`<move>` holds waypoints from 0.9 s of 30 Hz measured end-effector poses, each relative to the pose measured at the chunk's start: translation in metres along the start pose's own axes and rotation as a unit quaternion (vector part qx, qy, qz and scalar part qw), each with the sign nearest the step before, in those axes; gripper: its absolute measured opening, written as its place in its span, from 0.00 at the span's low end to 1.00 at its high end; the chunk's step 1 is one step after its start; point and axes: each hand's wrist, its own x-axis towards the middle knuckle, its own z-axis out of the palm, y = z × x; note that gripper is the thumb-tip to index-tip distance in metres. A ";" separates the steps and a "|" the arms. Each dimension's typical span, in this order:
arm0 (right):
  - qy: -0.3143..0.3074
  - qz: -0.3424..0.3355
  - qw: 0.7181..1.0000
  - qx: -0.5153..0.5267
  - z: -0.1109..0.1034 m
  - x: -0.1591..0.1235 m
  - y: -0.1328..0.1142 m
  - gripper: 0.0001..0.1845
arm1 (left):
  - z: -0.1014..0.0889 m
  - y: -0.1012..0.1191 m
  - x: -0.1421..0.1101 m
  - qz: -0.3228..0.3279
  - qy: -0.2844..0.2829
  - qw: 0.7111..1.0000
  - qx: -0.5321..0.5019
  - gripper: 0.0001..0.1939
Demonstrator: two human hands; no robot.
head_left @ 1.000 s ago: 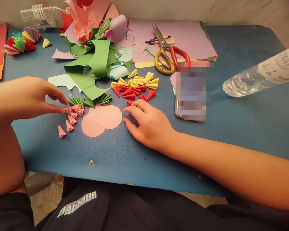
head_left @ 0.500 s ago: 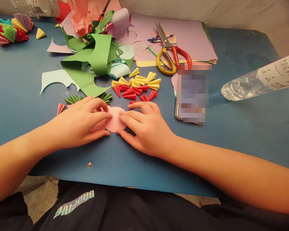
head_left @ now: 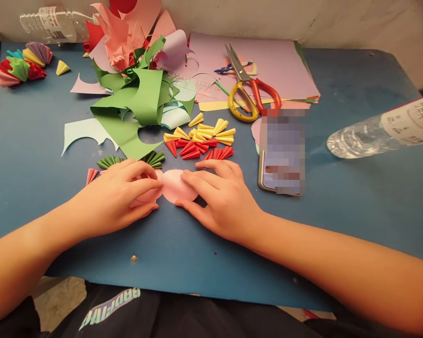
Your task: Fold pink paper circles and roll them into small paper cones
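grasped by left hand [head_left: 121, 195] and right hand [head_left: 223, 197], flat pink discs [head_left: 175, 186] line up left to right.

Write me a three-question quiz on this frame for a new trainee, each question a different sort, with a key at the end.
1. Multiple choice. What do both the left hand and the right hand touch?
A. a phone
B. pink paper circles
C. a lilac sheet

2. True or false. The scissors have handles of two different colours.

3. Fill the gap. Seen from the person's side, the bunch of yellow paper cones lies just beyond the ____ ones.

Key: 1. B; 2. true; 3. red
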 end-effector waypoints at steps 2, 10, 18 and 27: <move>0.006 -0.007 1.000 0.002 0.000 0.001 0.000 0.18 | -0.002 -0.001 0.000 0.000 -0.001 1.000 -0.004 0.11; 0.014 -0.020 1.000 0.005 0.001 0.002 0.003 0.20 | 0.004 0.002 0.000 0.000 0.038 0.996 -0.079 0.12; -0.002 -0.042 0.999 0.012 -0.001 0.000 0.001 0.31 | 0.007 0.006 0.003 -0.055 0.071 0.987 -0.133 0.13; 0.053 -0.146 0.984 0.083 -0.002 0.004 0.003 0.02 | 0.001 0.010 0.003 -0.078 0.057 0.990 -0.107 0.10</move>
